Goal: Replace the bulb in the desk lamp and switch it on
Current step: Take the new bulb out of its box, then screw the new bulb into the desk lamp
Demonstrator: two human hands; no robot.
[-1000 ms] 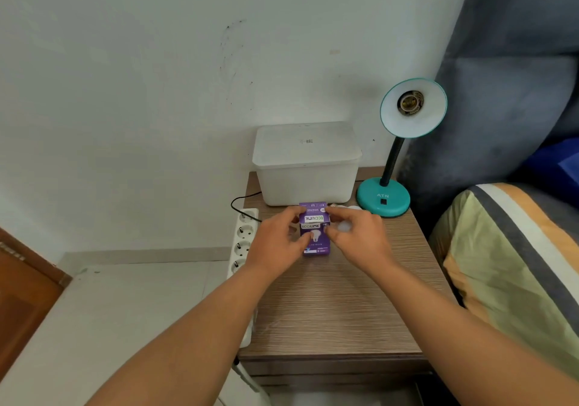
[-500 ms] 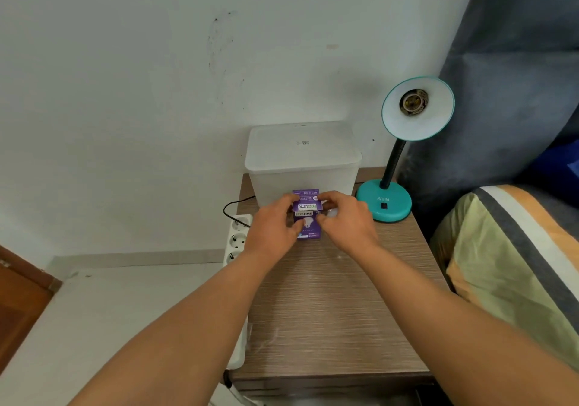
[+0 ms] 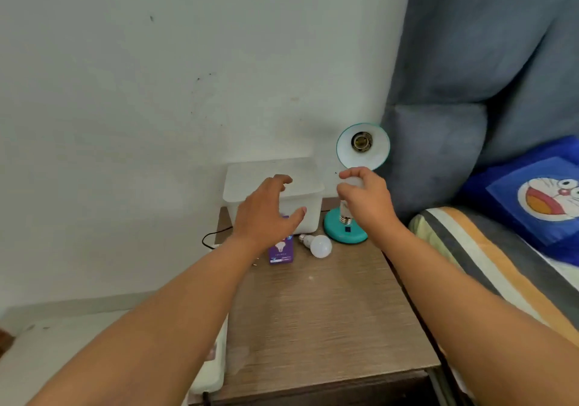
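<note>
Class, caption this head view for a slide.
Right hand lifts bulb toward lamp's empty socket; left hand open.

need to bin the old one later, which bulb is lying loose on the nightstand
On the wooden nightstand, look just in front of the teal lamp. The loose bulb lies on its side right of the purple box; the other bulb is in the right hand.

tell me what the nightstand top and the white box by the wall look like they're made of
Nightstand top: probably wood-look laminate, matte, given its fine, even horizontal grain in grey-brown. White box: likely frosted plastic, since it looks milky, smooth and round-cornered, with a lipped lid.
</note>
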